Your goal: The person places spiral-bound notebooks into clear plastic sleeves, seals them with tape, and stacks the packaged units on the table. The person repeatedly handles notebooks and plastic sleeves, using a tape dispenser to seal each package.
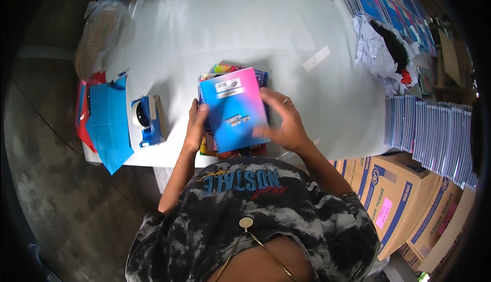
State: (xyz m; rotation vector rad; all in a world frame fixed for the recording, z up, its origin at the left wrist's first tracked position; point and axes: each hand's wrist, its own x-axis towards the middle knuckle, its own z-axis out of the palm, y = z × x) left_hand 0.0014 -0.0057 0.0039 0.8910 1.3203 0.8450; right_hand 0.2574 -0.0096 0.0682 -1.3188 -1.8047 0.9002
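Note:
A spiral notebook [225,116] with a blue and pink cover lies slightly turned on top of several others, in front of me at the table's near edge. Colourful covers of the lower notebooks [225,68] stick out above and below it. My left hand [195,126] grips the spiral-bound left side, thumb by the coil. Around the right edge bends my right hand [287,123], its thumb over the lower right corner of the cover; it is a little blurred. A ring shows on one of its fingers.
On the white table [225,21], a blue tape dispenser [146,121] stands left, beside blue sheets [110,121] and a red folder [83,113]. Notebook stacks [429,128] and crumpled paper [376,52] line the right. Cardboard boxes [394,195] sit below right.

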